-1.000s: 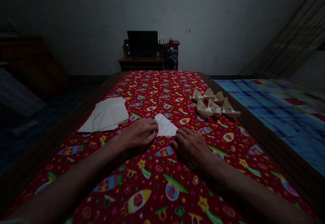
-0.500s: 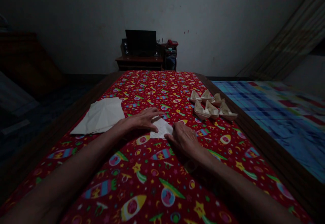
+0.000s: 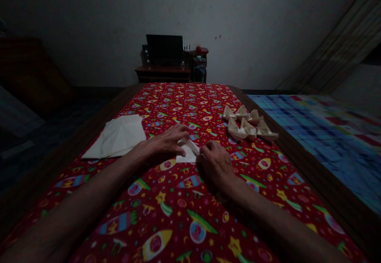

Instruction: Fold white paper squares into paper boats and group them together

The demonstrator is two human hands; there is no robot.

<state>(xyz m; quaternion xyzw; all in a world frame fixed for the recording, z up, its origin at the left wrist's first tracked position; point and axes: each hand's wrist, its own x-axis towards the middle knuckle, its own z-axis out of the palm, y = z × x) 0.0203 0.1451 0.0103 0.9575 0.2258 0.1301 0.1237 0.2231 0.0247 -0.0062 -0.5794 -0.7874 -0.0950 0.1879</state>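
In the head view, we have a small white folded paper on the patterned red cloth that covers the desk, between our two hands. Our left hand reaches over its left side, the thumb parted from the other fingers and touching the paper. Our right hand is at its right corner with the fingers curled in; they seem to pinch the edge there, but we cannot tell exactly how they grip. A narrow strip of the paper stands up along its slanting upper right side.

To our left lies a stack of creased pale sheets, partly behind our left forearm. To our right, six folded paper shapes sit close together in two rows. Beyond the desk's far end, a dark monitor stands on a brown stand, with a red telephone to its right.
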